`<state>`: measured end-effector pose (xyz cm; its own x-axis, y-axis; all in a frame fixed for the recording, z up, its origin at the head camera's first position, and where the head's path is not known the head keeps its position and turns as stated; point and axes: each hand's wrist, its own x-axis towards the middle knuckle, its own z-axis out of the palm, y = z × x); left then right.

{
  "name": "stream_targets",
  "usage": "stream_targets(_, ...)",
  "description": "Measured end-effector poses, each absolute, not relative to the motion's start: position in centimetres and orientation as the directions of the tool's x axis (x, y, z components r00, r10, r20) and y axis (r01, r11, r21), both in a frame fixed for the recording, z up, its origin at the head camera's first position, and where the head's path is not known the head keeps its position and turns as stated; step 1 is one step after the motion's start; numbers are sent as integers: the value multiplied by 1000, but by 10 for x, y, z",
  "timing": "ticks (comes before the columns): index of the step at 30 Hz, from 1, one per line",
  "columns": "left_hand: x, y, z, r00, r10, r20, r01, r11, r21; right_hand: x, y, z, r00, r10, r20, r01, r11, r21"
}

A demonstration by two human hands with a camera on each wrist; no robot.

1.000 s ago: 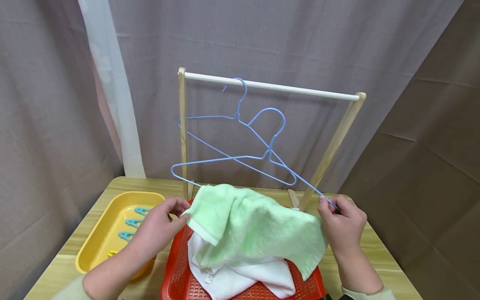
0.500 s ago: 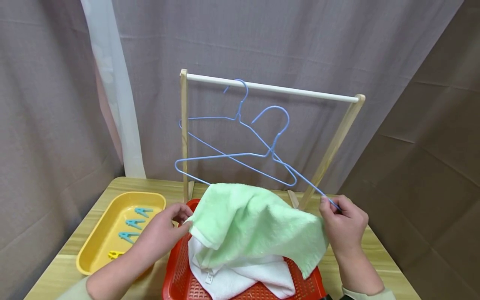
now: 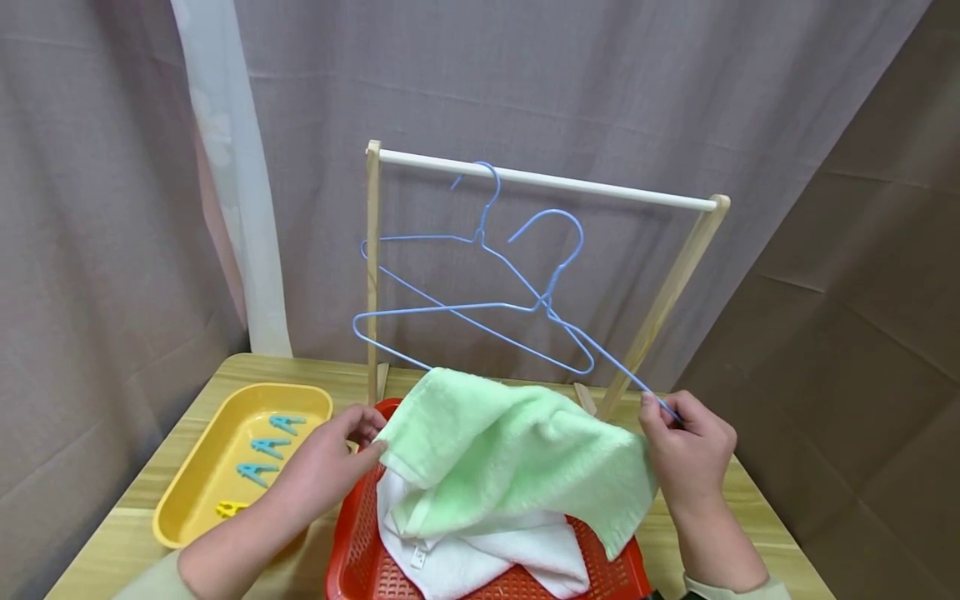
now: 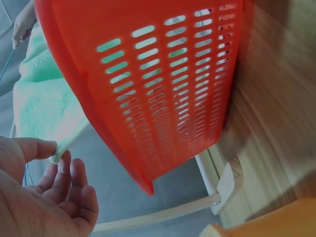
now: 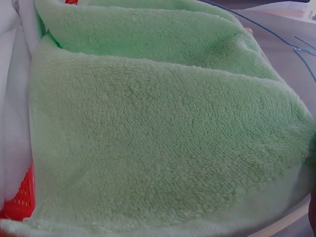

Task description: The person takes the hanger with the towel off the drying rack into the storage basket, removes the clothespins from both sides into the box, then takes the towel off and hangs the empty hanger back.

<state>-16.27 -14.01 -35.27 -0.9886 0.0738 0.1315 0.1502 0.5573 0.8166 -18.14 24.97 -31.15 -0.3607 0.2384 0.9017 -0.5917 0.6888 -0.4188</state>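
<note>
A light green towel (image 3: 517,450) is draped over the lower bar of a blue wire hanger (image 3: 564,265), which is tilted above the basket. My right hand (image 3: 690,450) grips this hanger at its right end, beside the towel's edge. In the left wrist view, my left hand (image 4: 44,192) pinches a corner of the towel (image 4: 47,106) between thumb and fingertips, the other fingers curled. Fuzzy green cloth (image 5: 148,133) fills most of the right wrist view; the right hand is mostly hidden there.
A second blue hanger (image 3: 498,192) hangs on the white rod (image 3: 600,188) of a wooden rack behind. White towels (image 3: 480,558) lie in the red basket (image 3: 352,525) below. On the left, a yellow tray (image 3: 187,475) holds several teal clips (image 3: 267,448) and a yellow clip (image 3: 229,508).
The hanger's hook has shifted slightly right and up. The towel's upper left edge has slid right along the bar, baring more wire. Both hands keep their holds.
</note>
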Motion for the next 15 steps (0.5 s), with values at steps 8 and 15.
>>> stream_targets(8,-169,-140,-354,-991,64,116,131,588,798,-183,249,-314,-374,214,903,-582,704,-408)
stream_targets(15,-175,-138,-350,-983,81,166,181,601,779,-182,243,-313,-381,221,898,-568,711,-416)
